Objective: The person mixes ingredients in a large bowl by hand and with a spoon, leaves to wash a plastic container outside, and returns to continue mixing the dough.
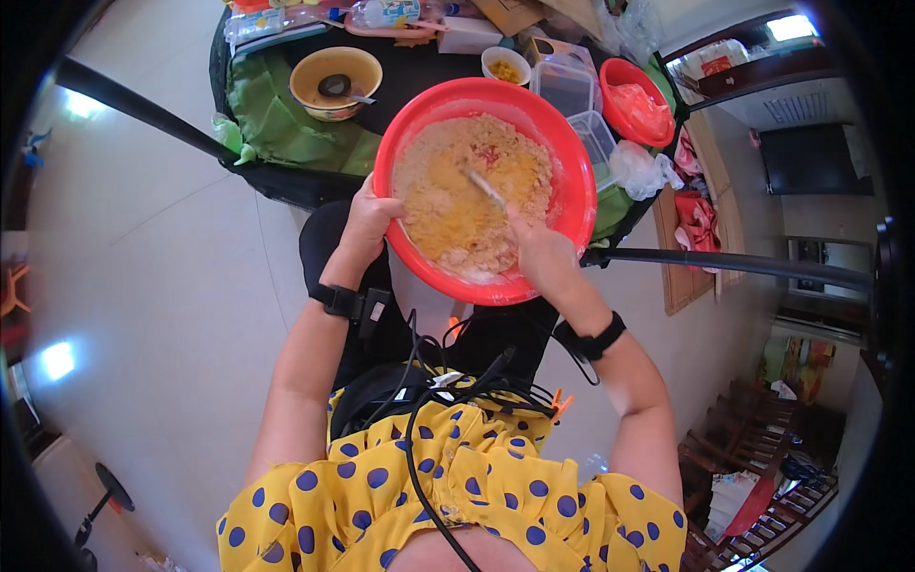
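A large red plastic basin [574, 187] is tilted toward me over my knees and the near edge of the table. My left hand [369, 220] grips its left rim, thumb on the inner side. Inside lies a crumbly pale-brown flour mixture [436, 161], with yellow wet patches across the middle and a small reddish spot toward the back. My right hand [541, 250] is closed around the handle of a utensil [486, 187], perhaps a spoon or chopsticks. Its far end is sunk in the mixture, so its shape is hidden.
Behind the basin, a dark and green table [286, 136] holds an enamel bowl [307, 79] with a ladle [336, 86] and a small white bowl [505, 66] of yellow food. To the right are clear plastic boxes [565, 89], a red basket [636, 104] and plastic bags [641, 170]. Cables [457, 390] cross my lap.
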